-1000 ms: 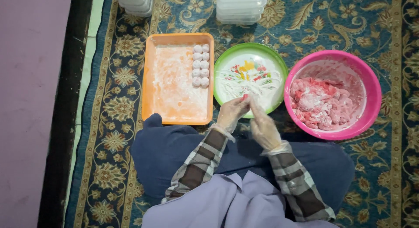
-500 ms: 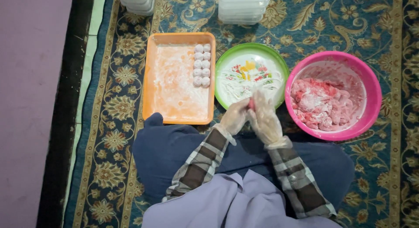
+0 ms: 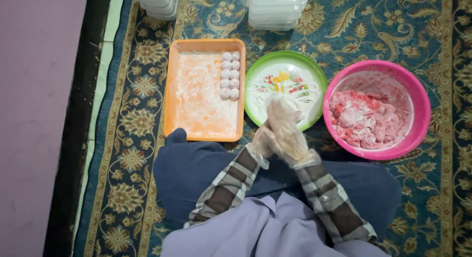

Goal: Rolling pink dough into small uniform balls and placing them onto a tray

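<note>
Gloved hands pressed palm to palm above the green plate's near edge.

Right hand [image 3: 287, 131] lies over the left hand [image 3: 263, 139], both in clear gloves; whatever sits between the palms is hidden, so the grasp cannot be told. Floured green plate [image 3: 314, 75] sits between the orange tray [image 3: 169, 90], holding ten floured balls [image 3: 230, 75], and the pink bowl [image 3: 418, 90] of pink dough pieces [image 3: 361, 119].

Patterned teal carpet [image 3: 373, 35] | two stacks of clear lidded containers at top edge [image 3: 276, 8], [image 3: 156, 2] | pink wall at left [image 3: 34, 114] | orange tray [image 3: 173, 90] with two columns of floured balls [image 3: 230, 75]
</note>
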